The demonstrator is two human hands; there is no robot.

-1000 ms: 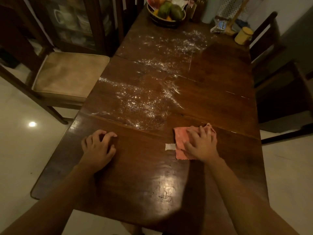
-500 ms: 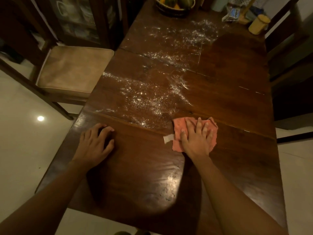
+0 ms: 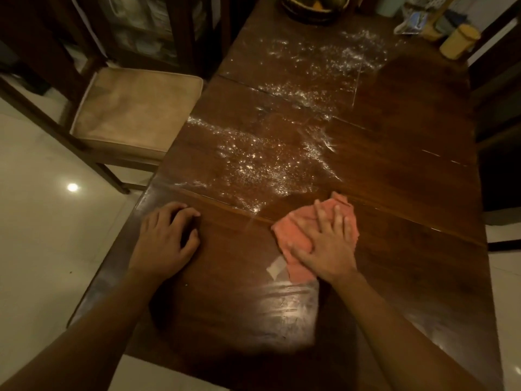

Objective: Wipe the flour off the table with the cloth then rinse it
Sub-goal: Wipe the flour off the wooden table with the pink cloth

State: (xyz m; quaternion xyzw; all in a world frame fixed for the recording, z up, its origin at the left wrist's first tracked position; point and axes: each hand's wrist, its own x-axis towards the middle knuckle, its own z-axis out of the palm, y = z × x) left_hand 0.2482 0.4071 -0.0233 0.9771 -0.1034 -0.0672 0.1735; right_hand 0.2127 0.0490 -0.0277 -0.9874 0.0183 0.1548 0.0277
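Cloth [image 3: 293,235], pink/salmon, crumpled, lies flat on dark wood worktop [image 3: 408,193] near the front edge, right of centre; right hand [image 3: 327,246] pressed palm-down on top of it w/ fingers spread, grip not clenched, flat on the cloth rather than pinching it; cloth sticks out to the left of the hand & past the fingertips; small white tag [image 3: 275,267] pokes out at cloth's lower-left corner. Left hand [image 3: 166,241] rests on worktop near the left edge, fingers curled under, loosely clenched, holding nothing; well apart from cloth. Flour [image 3: 262,162] scattered in a wide band just beyond the cloth, running diagonally toward the far end; nearest specks just beside cloth's far-left side; right part of worktop looks dark & bare of flour. Far end: fruit bowl [image 3: 313,8], partly cut off by frame; yellow lidded cup [image 3: 459,42] at far right corner; plastic packet [image 3: 413,21] beside it, contents unclear. Chair w/ tan cushion [image 3: 135,111] stands left of worktop; pale tiled floor [image 3: 42,221] w/ a light reflection.
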